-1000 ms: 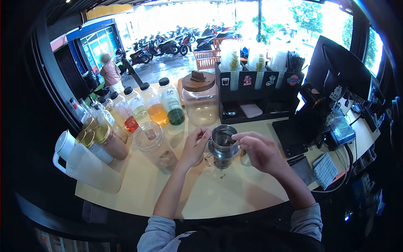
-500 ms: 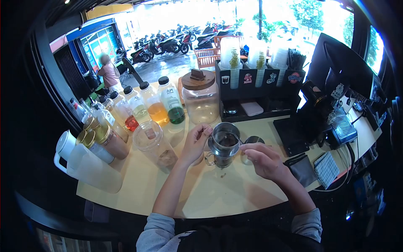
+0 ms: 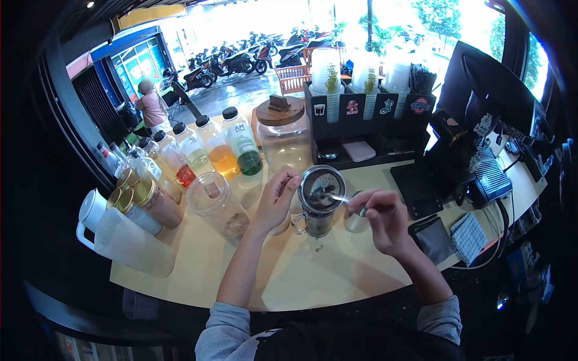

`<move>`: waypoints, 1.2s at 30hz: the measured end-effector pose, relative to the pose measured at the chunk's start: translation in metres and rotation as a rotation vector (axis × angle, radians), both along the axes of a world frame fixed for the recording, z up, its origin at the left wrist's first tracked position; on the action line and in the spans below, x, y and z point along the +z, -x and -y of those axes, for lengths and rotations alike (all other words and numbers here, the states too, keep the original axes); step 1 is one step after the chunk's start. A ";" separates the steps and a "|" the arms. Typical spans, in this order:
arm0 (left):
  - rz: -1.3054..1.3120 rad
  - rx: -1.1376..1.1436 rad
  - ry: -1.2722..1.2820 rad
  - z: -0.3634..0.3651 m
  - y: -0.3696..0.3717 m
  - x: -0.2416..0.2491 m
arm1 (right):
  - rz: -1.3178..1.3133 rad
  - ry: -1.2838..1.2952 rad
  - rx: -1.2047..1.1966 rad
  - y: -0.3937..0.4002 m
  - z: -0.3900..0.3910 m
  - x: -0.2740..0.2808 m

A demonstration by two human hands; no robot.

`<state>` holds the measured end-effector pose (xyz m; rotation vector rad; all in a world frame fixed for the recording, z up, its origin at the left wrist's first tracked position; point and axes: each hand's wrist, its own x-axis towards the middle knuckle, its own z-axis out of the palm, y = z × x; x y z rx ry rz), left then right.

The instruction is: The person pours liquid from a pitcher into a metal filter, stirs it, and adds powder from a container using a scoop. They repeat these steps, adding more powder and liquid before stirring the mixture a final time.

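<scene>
A metal coffee drip filter (image 3: 306,204) sits on a glass mug (image 3: 318,224) with a handle at its left. Wet, dark coffee with pale froth shows inside. My left hand (image 3: 276,197) is closed at the filter's left rim, thumb and fingers pinching its edge. In my right hand (image 3: 385,221) is a spoon (image 3: 341,198), its handle slanting over the right rim and its tip in the coffee. Partly behind my right fingers stands a small glass or cup (image 3: 356,224). Left of my left forearm, an open clear jar (image 3: 208,203) holds a little brown material.
Bottles of coloured liquid (image 3: 248,147) and a wooden-lidded glass jar (image 3: 289,141) line the back. A black cup rack (image 3: 361,135) stands behind the filter. Gold-lidded jars (image 3: 158,201) and a pitcher (image 3: 135,243) are left; a folded cloth (image 3: 468,239) lies right.
My right hand has shifted right and turned, and more of the spoon shows. The filter's opening faces me more, revealing froth in the coffee. My left hand stays at the rim.
</scene>
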<state>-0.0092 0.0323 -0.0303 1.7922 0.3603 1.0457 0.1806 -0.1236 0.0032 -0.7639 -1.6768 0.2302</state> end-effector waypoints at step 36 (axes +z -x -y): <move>-0.023 0.179 -0.313 0.016 0.003 0.020 | 0.110 0.212 0.021 -0.008 0.012 0.023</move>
